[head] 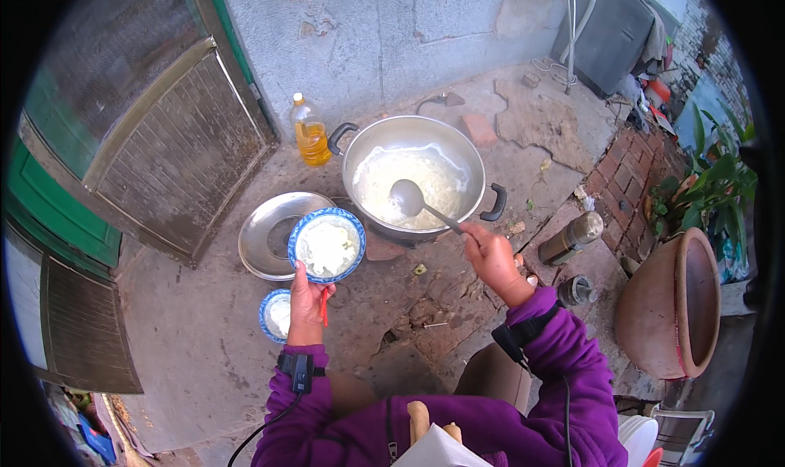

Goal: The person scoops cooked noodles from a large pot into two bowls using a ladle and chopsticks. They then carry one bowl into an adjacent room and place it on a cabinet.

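Note:
My left hand [305, 310] holds up a blue-and-white bowl [357, 225] with white, flour-like food [327, 246] in it. A thin red stick [324, 307] shows under the same hand, perhaps chopsticks. In my right hand [490, 259] is the dark handle of a metal ladle [407, 197]. The ladle's head rests in the pale, cloudy soup [380, 188] inside a wide two-handled steel pot [475, 160]. A second blue-and-white bowl [264, 320], with white contents, sits on the ground beside my left wrist.
Left of the pot are a metal pot lid [257, 240] and a plastic bottle of yellow oil [314, 145]. To the right stand a metal thermos [570, 239], a dark lidded object [576, 292] and a large clay pot [650, 307]. A screen door [184, 160] borders the left side.

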`<action>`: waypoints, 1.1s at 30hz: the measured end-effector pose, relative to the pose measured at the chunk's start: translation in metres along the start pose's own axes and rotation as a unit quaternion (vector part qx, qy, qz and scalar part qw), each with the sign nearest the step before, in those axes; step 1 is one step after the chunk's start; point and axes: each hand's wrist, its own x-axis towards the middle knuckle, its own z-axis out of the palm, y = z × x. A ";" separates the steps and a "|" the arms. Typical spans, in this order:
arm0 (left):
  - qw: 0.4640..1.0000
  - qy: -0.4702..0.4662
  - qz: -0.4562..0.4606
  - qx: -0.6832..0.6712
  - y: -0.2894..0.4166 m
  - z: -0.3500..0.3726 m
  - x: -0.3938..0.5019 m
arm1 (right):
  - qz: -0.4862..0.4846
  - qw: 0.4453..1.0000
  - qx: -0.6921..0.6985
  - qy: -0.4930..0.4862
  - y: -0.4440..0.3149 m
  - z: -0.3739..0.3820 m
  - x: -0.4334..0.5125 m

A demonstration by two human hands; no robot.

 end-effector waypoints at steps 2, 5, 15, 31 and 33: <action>1.000 0.006 -0.005 -0.002 0.000 0.000 0.000 | -0.001 0.999 0.034 0.008 -0.004 0.010 0.003; 1.000 0.003 -0.007 0.000 -0.001 0.001 -0.001 | 0.133 0.968 0.210 -0.024 -0.009 0.017 0.009; 1.000 0.005 -0.006 -0.007 0.002 -0.001 0.000 | 0.325 0.821 0.470 -0.010 -0.017 0.004 0.018; 0.999 0.024 0.010 -0.022 0.006 0.002 -0.004 | 0.351 0.807 0.474 0.018 -0.012 -0.028 0.025; 0.999 0.029 0.010 -0.022 0.007 0.003 -0.005 | 0.363 0.800 0.478 0.018 -0.009 -0.031 0.024</action>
